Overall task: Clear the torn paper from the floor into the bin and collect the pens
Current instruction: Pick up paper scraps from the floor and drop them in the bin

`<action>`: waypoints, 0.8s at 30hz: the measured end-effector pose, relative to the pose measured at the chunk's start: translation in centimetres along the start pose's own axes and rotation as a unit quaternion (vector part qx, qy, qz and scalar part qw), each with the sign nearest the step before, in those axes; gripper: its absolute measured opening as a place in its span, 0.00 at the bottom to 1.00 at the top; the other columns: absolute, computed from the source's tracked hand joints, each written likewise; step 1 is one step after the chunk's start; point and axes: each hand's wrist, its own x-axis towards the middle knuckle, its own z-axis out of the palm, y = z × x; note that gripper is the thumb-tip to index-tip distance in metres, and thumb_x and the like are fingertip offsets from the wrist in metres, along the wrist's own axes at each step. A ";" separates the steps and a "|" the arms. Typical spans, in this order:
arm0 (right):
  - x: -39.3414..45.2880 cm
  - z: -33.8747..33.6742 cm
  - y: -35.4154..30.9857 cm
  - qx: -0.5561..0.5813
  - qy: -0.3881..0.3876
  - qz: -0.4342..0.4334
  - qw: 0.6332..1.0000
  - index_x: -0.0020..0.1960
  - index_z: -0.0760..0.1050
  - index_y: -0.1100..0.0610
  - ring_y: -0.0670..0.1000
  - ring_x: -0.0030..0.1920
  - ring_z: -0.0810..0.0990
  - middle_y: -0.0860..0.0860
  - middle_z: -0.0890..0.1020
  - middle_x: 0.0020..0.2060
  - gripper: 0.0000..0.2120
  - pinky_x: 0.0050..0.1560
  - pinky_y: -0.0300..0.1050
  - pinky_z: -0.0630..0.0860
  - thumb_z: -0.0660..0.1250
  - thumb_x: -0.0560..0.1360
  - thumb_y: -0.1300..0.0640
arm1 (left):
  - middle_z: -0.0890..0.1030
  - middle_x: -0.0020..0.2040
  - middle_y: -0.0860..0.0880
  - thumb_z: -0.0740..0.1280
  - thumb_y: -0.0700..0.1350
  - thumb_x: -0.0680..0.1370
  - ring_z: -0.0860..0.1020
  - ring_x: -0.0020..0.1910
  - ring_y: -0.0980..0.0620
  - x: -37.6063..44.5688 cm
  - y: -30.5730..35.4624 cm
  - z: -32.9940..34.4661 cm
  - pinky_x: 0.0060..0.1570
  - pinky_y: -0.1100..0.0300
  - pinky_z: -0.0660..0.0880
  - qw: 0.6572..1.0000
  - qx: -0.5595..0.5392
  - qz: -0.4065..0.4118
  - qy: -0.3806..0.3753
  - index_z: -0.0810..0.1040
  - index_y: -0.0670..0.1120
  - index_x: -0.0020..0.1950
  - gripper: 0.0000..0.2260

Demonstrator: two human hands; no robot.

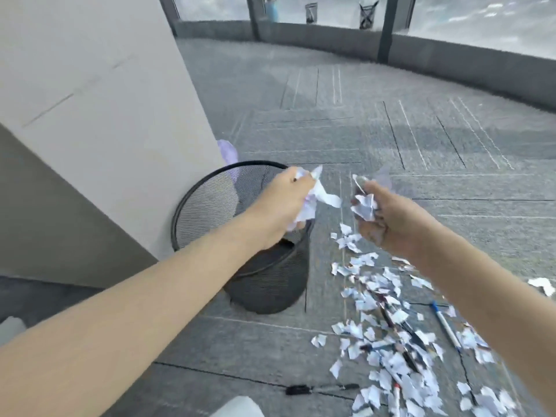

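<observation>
A black mesh bin (pixel 207 203) stands on the grey carpet against a beige wall. Over its right rim, my left hand (pixel 282 203) is closed on a bunch of torn paper (pixel 313 200). My right hand (pixel 391 218), a little to the right of the bin, grips another bunch of torn paper (pixel 364 206). Many torn scraps (pixel 388 335) lie scattered on the floor at the lower right. Among them lie a blue-capped pen (pixel 446 324), a black pen (pixel 322 388), a red-tipped pen (pixel 396 395) and dark pens (pixel 406 341) half covered by scraps.
The beige wall (pixel 99 115) fills the left side, right behind the bin. Windows with a low sill (pixel 451 52) run along the far side, with mesh holders (pixel 367 15) on it. A larger white piece of paper (pixel 541 285) lies at the right edge.
</observation>
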 end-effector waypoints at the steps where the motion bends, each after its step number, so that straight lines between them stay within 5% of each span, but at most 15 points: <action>1: 0.1 2.5 -0.5 -0.013 -0.025 -0.018 0.999 0.38 0.71 0.55 0.40 0.18 0.72 0.48 0.75 0.29 0.10 0.16 0.31 0.58 0.63 0.76 0.53 | 0.69 0.25 0.52 0.57 0.47 0.80 0.63 0.20 0.56 0.4 -0.5 -1.8 0.25 0.66 0.56 0.998 0.004 -0.009 0.056 0.67 0.47 0.37 0.12; 5: 2.0 10.2 0.8 -0.226 -0.041 -0.121 0.966 0.40 0.72 0.58 0.48 0.24 0.72 0.53 0.77 0.30 0.10 0.27 0.39 0.65 0.61 0.77 0.54 | 0.75 0.41 0.44 0.54 0.44 0.80 0.71 0.34 0.49 3.1 -4.8 -5.9 0.28 0.63 0.62 0.976 0.059 -0.105 0.182 0.72 0.41 0.57 0.11; 8: 4.5 12.1 3.7 -0.431 -0.035 -0.207 0.878 0.35 0.64 0.57 0.49 0.29 0.66 0.51 0.70 0.31 0.12 0.30 0.42 0.62 0.58 0.76 0.56 | 0.75 0.55 0.42 0.54 0.41 0.81 0.75 0.52 0.44 3.8 -7.3 -6.4 0.39 0.58 0.70 0.960 0.188 -0.155 0.138 0.68 0.38 0.65 0.14; 11: 6.3 11.6 6.1 -0.590 -0.062 -0.168 0.787 0.49 0.69 0.60 0.55 0.42 0.73 0.57 0.74 0.49 0.13 0.43 0.49 0.73 0.58 0.76 0.49 | 0.71 0.64 0.38 0.51 0.38 0.81 0.72 0.62 0.40 3.3 -8.9 -6.5 0.58 0.51 0.70 0.926 0.316 -0.188 0.092 0.65 0.36 0.68 0.16; 14: 6.1 10.7 6.9 -0.699 -0.063 -0.193 0.685 0.62 0.70 0.57 0.58 0.60 0.71 0.56 0.71 0.62 0.18 0.60 0.56 0.69 0.56 0.77 0.48 | 0.71 0.67 0.43 0.53 0.44 0.81 0.74 0.60 0.44 2.4 -9.8 -6.8 0.57 0.53 0.72 0.918 0.362 -0.144 0.071 0.67 0.41 0.69 0.17; 17: 5.4 10.1 7.2 -0.763 -0.007 -0.308 0.569 0.61 0.72 0.53 0.56 0.60 0.68 0.53 0.73 0.58 0.15 0.60 0.51 0.61 0.56 0.76 0.58 | 0.75 0.63 0.47 0.58 0.40 0.80 0.75 0.58 0.47 2.4 -10.2 -7.3 0.49 0.59 0.71 0.917 0.372 -0.105 0.103 0.74 0.45 0.62 0.13; 19: 5.1 9.7 7.4 -0.755 0.043 -0.332 0.564 0.54 0.76 0.52 0.55 0.55 0.70 0.51 0.76 0.52 0.13 0.59 0.51 0.58 0.57 0.74 0.61 | 0.78 0.59 0.47 0.58 0.39 0.79 0.76 0.53 0.47 2.5 -10.1 -7.3 0.46 0.59 0.72 0.915 0.371 -0.069 0.142 0.78 0.45 0.56 0.11; 22: 4.8 9.1 7.5 -0.691 0.055 -0.326 0.643 0.47 0.77 0.51 0.53 0.51 0.76 0.49 0.80 0.44 0.12 0.64 0.55 0.51 0.56 0.74 0.61 | 0.80 0.50 0.48 0.58 0.41 0.79 0.75 0.42 0.52 2.3 -9.2 -6.6 0.33 0.62 0.68 0.921 0.343 0.009 0.186 0.78 0.46 0.52 0.09; 24: 4.1 8.3 7.6 -0.625 0.074 -0.372 0.682 0.48 0.78 0.50 0.51 0.53 0.76 0.46 0.80 0.46 0.11 0.67 0.56 0.44 0.57 0.75 0.58 | 0.79 0.48 0.50 0.59 0.42 0.79 0.74 0.42 0.54 2.4 -8.2 -5.6 0.35 0.64 0.66 0.918 0.330 0.093 0.200 0.78 0.46 0.52 0.09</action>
